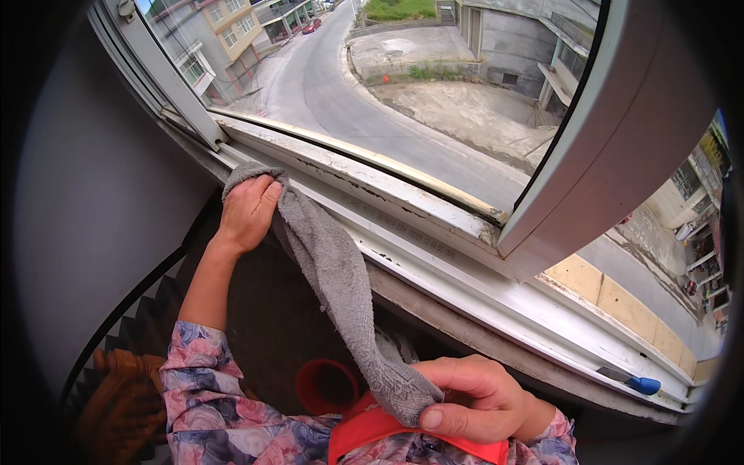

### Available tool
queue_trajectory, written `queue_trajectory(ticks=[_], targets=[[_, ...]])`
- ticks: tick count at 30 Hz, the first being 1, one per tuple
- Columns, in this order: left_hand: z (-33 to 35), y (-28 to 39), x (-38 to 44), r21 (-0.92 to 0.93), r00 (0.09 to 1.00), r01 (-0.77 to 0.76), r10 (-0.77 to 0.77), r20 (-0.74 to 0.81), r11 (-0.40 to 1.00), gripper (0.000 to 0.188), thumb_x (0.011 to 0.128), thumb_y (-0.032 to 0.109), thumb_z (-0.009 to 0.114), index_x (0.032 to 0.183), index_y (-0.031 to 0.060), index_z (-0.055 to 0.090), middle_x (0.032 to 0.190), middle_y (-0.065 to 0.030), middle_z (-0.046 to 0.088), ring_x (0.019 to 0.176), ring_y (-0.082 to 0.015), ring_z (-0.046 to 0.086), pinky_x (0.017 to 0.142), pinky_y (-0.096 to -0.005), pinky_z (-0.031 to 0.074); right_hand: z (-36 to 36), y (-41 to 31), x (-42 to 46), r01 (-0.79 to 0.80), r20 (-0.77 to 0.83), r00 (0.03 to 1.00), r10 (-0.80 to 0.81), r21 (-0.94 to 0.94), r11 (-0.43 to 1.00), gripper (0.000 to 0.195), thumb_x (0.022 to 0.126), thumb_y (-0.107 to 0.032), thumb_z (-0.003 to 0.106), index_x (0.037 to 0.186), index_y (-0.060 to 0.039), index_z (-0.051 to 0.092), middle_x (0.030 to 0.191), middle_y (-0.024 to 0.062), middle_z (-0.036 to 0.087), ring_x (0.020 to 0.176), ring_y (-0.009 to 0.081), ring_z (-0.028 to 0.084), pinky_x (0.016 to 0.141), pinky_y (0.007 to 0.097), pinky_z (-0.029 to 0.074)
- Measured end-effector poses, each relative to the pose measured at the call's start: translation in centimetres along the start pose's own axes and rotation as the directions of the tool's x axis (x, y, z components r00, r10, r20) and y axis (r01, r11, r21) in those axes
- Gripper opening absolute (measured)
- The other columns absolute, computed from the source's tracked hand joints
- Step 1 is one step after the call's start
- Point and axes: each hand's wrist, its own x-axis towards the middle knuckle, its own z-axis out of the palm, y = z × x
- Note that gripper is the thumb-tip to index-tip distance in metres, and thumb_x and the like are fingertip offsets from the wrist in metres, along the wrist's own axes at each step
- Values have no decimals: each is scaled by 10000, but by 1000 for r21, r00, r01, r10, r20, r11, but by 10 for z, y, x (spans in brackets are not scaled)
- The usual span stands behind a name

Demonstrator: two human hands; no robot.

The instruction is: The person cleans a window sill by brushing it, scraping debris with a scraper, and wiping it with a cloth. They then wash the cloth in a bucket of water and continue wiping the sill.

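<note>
A grey terry cloth (340,279) hangs stretched between my two hands. My left hand (247,215) grips its upper end against the left part of the white window track (372,232). Closer to my body, my right hand (471,395) pinches the lower end between thumb and fingers. The sliding window sash (349,168) stands just beyond the track, its lower rail stained with dark grime and chipped in places. Part of the track under my left hand is covered by the cloth.
A scraper with a blue handle (642,383) lies in the right end of the track. Below, a red bucket (326,383) stands on the dark floor, with carved wooden furniture (119,378) at lower left. Right of the sash, the window is open onto an outer ledge (616,302) above a street.
</note>
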Motion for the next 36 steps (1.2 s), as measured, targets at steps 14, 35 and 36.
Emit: queue_trajectory(ticks=[14,35,36], targets=[[49,269,-78,-245,942,-328,334,-18,912,189,817,170,532,888,-2,563,810,-163,576,718,-341,566,663,-398,460,8,-20,-159,109,-380,920,-100,2,994,351,778,-110,638,1008,145,568,993,239,615,891,240,618,822,316,461],[75,292,-82,-130,913,-401,383,-140,907,274,737,193,588,939,13,545,872,-160,576,786,-353,561,712,-414,453,-51,-84,-262,-670,-508,709,-489,-700,-246,327,732,-174,681,1029,-65,600,940,71,592,895,274,494,713,363,456],[78,290,-83,-123,910,-403,383,-160,907,281,733,197,590,940,13,545,873,-159,576,785,-351,561,710,-413,454,-58,-85,-264,-641,-511,748,-424,-722,-261,331,723,-190,689,1016,-62,600,949,69,589,915,274,492,727,366,458]])
